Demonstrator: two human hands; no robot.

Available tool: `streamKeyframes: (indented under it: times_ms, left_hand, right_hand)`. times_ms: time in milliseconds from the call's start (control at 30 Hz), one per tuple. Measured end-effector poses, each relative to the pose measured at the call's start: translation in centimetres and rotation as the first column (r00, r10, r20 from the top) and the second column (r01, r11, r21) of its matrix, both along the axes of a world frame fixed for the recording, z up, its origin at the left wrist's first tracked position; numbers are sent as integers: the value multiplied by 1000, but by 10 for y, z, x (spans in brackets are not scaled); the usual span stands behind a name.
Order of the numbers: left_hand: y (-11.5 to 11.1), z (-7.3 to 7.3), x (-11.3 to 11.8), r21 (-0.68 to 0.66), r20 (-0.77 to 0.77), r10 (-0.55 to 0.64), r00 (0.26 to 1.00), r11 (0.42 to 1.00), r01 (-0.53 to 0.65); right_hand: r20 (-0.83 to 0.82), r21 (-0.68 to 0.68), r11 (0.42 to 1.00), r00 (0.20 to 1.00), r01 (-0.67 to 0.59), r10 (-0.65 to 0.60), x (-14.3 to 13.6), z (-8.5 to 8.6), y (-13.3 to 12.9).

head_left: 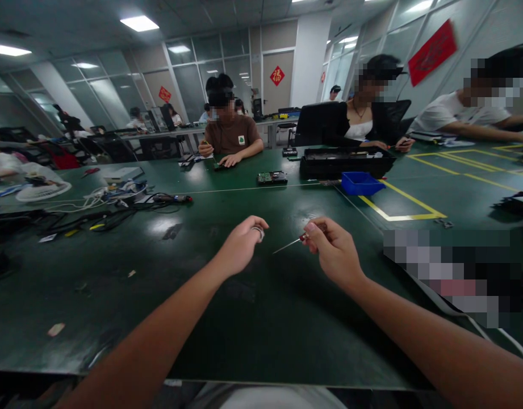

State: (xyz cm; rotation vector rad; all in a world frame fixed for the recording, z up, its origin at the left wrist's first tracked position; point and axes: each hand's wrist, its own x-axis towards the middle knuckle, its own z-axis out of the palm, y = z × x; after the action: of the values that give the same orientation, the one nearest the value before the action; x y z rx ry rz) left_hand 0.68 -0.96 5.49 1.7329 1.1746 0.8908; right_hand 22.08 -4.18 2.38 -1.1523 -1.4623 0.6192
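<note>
My right hand (335, 250) is closed around the red handle of a screwdriver (288, 246). Its thin metal shaft points left and slightly down above the green table (261, 335). Across from the screwdriver tip, my left hand (242, 241) has its fingers curled inward around a small silvery ring-shaped part (258, 232). How the fingertips grip that part is hidden behind the hand. Both hands are raised over the table, apart from each other.
Ahead lie a hard drive (272, 178), a blue bin (362, 183) and a long black tray (348, 163). Tangled cables (116, 207) spread at the left. A blurred-out item (452, 272) lies at the right. Co-workers sit across the table, one in a brown shirt (233, 136).
</note>
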Motion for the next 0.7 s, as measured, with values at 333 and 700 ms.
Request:
streamKeyframes:
  times_ms: [333, 700]
  left_hand:
    - [0, -50, 9, 169, -187, 6, 982, 985, 26]
    - [1, -51, 3, 211, -130, -24, 991, 976, 51]
  right_hand:
    - [-62, 54, 998, 998, -26, 29, -2, -1, 1]
    - [81, -9, 999, 995, -49, 50, -1, -6, 1]
